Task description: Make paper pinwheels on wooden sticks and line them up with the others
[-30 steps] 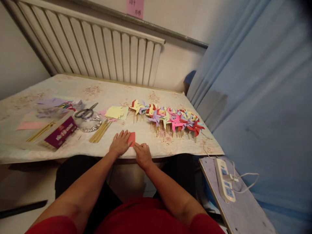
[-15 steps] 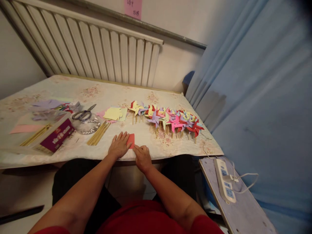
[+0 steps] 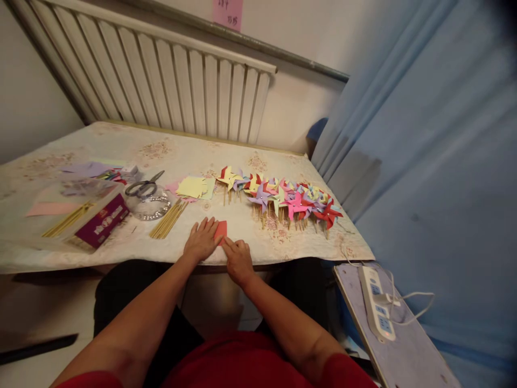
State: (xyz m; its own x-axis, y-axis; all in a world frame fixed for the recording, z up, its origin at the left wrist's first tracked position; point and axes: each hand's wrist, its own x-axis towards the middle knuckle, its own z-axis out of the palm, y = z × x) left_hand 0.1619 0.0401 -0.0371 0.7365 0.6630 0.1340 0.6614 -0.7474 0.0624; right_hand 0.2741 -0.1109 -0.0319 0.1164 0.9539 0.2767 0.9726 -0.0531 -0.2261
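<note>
Her left hand (image 3: pixel 201 242) lies flat on a red paper square (image 3: pixel 221 230) at the table's (image 3: pixel 121 151) near edge while the right hand's (image 3: pixel 239 258) fingertip presses its fold, a row of finished pinwheels (image 3: pixel 283 196) beyond, with sticks (image 3: pixel 168 219) and yellow squares (image 3: pixel 193 186) unused.

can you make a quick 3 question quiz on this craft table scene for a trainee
1. True or false: both hands press on the red paper.
2. What lies across the clear round container? A) scissors B) a ruler C) a pen
3. Fill in: the row of pinwheels lies to the ____ of the yellow paper stack.

Key
1. True: the left hand lies flat on it, and the right hand presses its near edge.
2. A, the scissors.
3. right
</note>
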